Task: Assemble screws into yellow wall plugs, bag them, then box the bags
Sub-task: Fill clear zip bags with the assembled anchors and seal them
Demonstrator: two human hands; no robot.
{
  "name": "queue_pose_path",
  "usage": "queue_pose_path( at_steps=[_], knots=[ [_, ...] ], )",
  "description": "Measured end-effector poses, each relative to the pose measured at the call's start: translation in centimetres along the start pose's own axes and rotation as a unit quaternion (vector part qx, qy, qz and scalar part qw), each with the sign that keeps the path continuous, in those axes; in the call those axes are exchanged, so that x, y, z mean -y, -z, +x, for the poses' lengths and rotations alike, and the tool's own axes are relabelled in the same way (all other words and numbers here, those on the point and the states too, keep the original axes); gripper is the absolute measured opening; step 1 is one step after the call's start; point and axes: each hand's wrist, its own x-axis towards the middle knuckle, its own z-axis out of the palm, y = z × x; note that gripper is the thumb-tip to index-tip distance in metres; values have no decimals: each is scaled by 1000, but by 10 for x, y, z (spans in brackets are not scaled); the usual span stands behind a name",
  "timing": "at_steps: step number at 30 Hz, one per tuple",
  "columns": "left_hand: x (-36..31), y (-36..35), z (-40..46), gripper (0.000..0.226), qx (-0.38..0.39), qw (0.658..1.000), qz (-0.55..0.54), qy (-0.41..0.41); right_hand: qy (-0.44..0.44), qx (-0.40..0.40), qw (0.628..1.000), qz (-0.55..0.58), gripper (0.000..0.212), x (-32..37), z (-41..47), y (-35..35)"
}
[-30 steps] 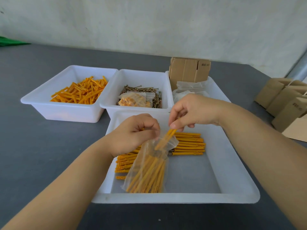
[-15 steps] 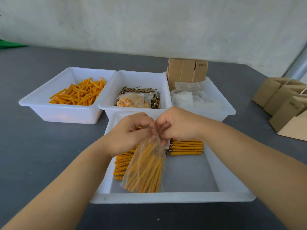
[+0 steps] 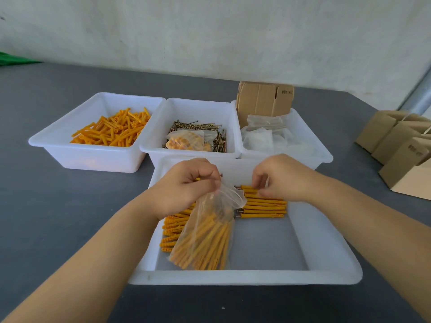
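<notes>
My left hand [image 3: 186,185] grips the open mouth of a clear plastic bag [image 3: 205,236] that hangs into the near white tray [image 3: 245,277] and holds several yellow wall plugs with screws. My right hand [image 3: 284,177] pinches the top plug of a row of assembled plugs [image 3: 263,206] lying in the tray's far right part. Another pile of assembled plugs [image 3: 172,227] lies behind the bag, partly hidden by my left wrist.
At the back stand three white tubs: loose yellow plugs [image 3: 112,129] on the left, screws [image 3: 210,134] with a filled bag [image 3: 186,141] in the middle, empty bags [image 3: 268,136] and a flat cardboard box [image 3: 263,99] on the right. Folded cardboard boxes [image 3: 403,145] stand on the grey table's right.
My right hand dropped a plug into the bag, left the bag's mouth and moved right onto the row of assembled plugs. The left hand kept its grip on the bag.
</notes>
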Motion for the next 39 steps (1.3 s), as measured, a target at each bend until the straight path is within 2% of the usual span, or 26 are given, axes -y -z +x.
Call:
queue_pose_path(
  at_steps=[3,7,12,23,28,30,33,34,36,39],
  knots=[
    [0,0,1,15,5,1000,-2,-2,-5,37,993,-116,33,-5,-2,-21],
    [-3,-2,1,16,5,1000,-4,1,6,54,986,-160,32,-5,1,-31],
    [-3,-1,0,15,4,1000,-2,4,-4,72,988,-140,35,-4,8,-31],
    [-1,-1,1,16,13,1000,-4,2,-3,74,994,-76,20,-3,4,-25],
    [-1,-1,2,15,15,1000,-4,6,18,88,991,-103,13,0,3,-28],
    [-1,-2,2,17,13,1000,-5,9,14,78,992,-100,16,-1,3,-27],
    [0,-2,1,19,9,1000,-8,12,15,42,995,-92,5,-5,3,-20],
    [0,-2,2,19,8,1000,-9,12,13,32,996,-81,9,-6,1,-17],
    [0,-2,2,19,8,1000,-10,10,3,2,999,-35,17,-9,-3,-10],
    [2,-2,2,19,7,1000,-12,11,-14,-79,994,73,4,-10,-9,7]
  ],
)
